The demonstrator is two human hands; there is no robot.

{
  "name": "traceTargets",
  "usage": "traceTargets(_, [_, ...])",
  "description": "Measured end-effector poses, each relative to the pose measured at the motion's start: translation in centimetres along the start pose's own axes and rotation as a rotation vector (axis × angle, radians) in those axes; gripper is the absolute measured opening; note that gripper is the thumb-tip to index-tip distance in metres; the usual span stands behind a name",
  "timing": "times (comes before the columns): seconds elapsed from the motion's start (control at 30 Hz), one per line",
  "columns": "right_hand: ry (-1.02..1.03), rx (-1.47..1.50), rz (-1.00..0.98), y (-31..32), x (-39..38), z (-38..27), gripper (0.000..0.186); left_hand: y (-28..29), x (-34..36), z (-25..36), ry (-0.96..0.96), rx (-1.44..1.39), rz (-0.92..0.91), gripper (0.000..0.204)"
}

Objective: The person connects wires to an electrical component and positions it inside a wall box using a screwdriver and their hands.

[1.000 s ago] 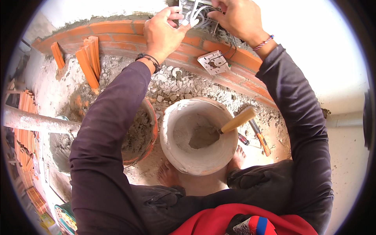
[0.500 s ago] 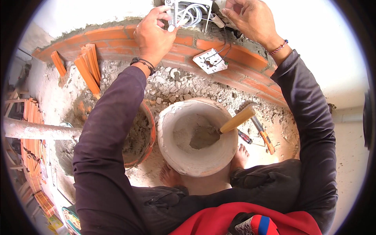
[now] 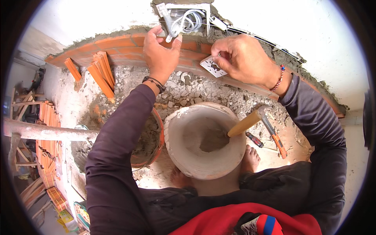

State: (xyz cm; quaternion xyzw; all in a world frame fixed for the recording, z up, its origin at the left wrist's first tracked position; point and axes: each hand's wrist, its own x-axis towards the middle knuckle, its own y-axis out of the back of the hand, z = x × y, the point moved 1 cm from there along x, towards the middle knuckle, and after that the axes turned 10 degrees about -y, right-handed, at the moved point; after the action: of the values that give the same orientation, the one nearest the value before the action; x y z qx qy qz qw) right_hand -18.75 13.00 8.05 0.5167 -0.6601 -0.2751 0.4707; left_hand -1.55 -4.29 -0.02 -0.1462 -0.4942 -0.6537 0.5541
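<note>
My left hand (image 3: 162,55) has its thumb and forefinger apart, just below loose cable ends with plastic plugs (image 3: 169,38). Those ends come from a coil of grey-white cable (image 3: 190,21) in a white wall box (image 3: 208,17) set in the broken wall. My right hand (image 3: 250,58) is closed, thumb and forefinger pinched together over a white square cover plate (image 3: 211,66). Whether the pinch grips the plate or its dark wire is hidden. A thin pale line (image 3: 254,36) runs across the wall above the right hand.
A low brick course (image 3: 117,44) with mortar follows the wall. Loose bricks (image 3: 102,72) stand on the left. At my feet are a whitish bucket (image 3: 180,164) with a wooden handle (image 3: 244,123) in it, an orange-rimmed bucket (image 3: 158,137), a hammer (image 3: 276,137) and a screwdriver (image 3: 254,139).
My right hand has come down from the wall beside the box to the cover plate. The left hand has dropped slightly away from the box. The whole view has shifted a little.
</note>
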Motion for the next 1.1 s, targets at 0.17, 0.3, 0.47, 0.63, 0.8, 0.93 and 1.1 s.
traceTargets(0.17, [0.061, 0.05, -0.02, -1.3, -0.3, 0.8, 0.002, -1.0, -0.5, 0.7, -0.011, 0.015, -0.036, 0.077])
traceTargets(0.3, [0.045, 0.051, -0.068, -1.6, -0.8, 1.5, 0.004, -2.3, -1.2, 1.1, -0.033, 0.046, -0.04, 0.078])
traceTargets(0.47, [0.013, 0.089, -0.108, -1.9, -1.6, 2.2, 0.005, -2.5, -0.9, 0.9, -0.052, 0.024, -0.089, 0.086])
traceTargets(0.63, [-0.002, 0.116, -0.162, -1.8, -2.2, 3.1, 0.005, -2.5, -1.2, 1.6, -0.06, 0.018, -0.095, 0.083])
traceTargets(0.8, [-0.019, 0.116, -0.196, -1.7, -2.6, 3.5, 0.005, -1.8, -1.9, 2.6, -0.102, 0.102, -0.108, 0.076])
traceTargets(0.93, [-0.009, 0.109, -0.302, -1.9, -2.9, 3.8, 0.005, -1.0, -2.4, 2.6, -0.101, 0.192, -0.16, 0.065])
traceTargets(1.1, [0.011, 0.058, -0.481, -1.9, -3.6, 4.2, 0.007, 1.0, -2.5, 2.7, 0.025, 0.011, -0.309, 0.055])
